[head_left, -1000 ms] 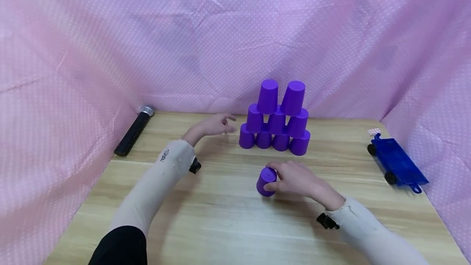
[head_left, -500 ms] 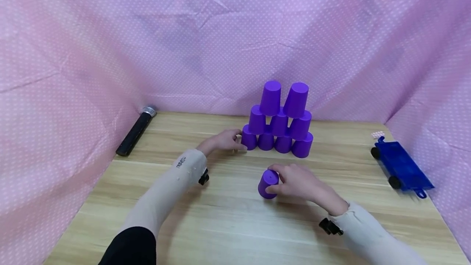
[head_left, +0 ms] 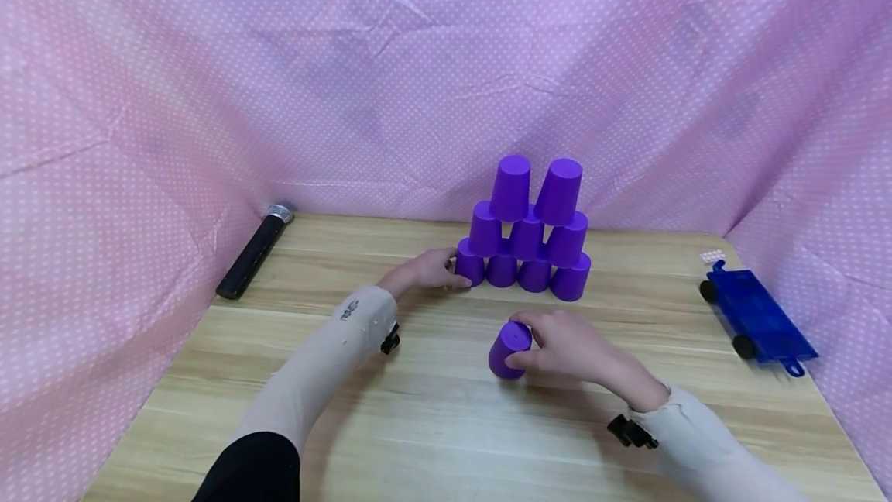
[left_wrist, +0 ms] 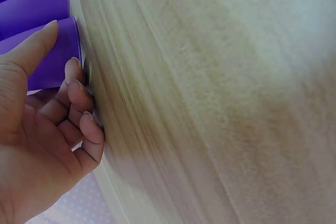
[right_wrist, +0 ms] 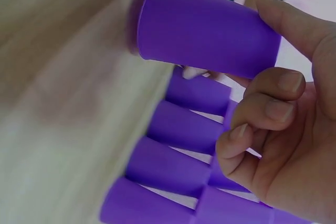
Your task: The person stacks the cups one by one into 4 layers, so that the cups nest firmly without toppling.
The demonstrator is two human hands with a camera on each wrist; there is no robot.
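Observation:
Upside-down purple cups stand in a stepped stack: several along the bottom, three in the middle row (head_left: 526, 235), two on top (head_left: 511, 188). At the stack's left end, my left hand (head_left: 428, 269) grips the bottom-left cup (head_left: 471, 264); in the left wrist view its thumb (left_wrist: 39, 48) lies along this cup, with the fingers curled at its other side. Nearer to me, my right hand (head_left: 567, 343) pinches a single upside-down purple cup (head_left: 509, 353) between thumb and fingers. The right wrist view shows that cup's rim close over the table (right_wrist: 58, 129).
A black microphone (head_left: 256, 252) with a silver head lies at the back left of the table. On the right side sits a blue toy trailer (head_left: 759, 316) with black wheels, a small pink-and-white piece (head_left: 712, 256) behind it. Pink dotted cloth (head_left: 390, 84) hangs around the table.
My left hand has moved right and slightly nearer to me, from beside the stack to the bottom-left cup. My right hand holds its cup in nearly the same place.

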